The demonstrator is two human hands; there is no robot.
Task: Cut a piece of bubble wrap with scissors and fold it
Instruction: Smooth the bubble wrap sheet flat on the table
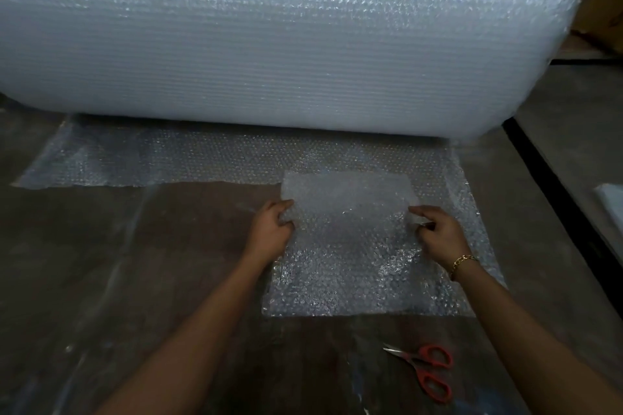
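One huge roll (pixel 286 37) of bubble wrap fills the far side of the view, and a sheet (pixel 202 158) runs out from under it across the dark floor (pixel 135 263). On the right part of that sheet lies the piece (pixel 350 263) being worked. I cannot tell whether its far edge is fully free of the sheet. A whiter, doubled flap (pixel 347 189) stands up at the far end of the piece, so the fold looks just begun.

The left hand (pixel 271 229) pinches the piece's left edge with curled fingers, and the right hand (pixel 438 232), a bracelet (pixel 463 261) at its wrist, pinches the right edge level with it. To fold well, both hands should probably travel together at one pace, so the flap comes down square and its side edges meet those of the layer beneath. Bubble wrap is springy and slippery, so the crease likely needs a flat press along its whole line before either pinch lets go, or it may spring open.

The scissors (pixel 424 367) lie on the floor near the right forearm, apart from the piece and touched by neither hand.
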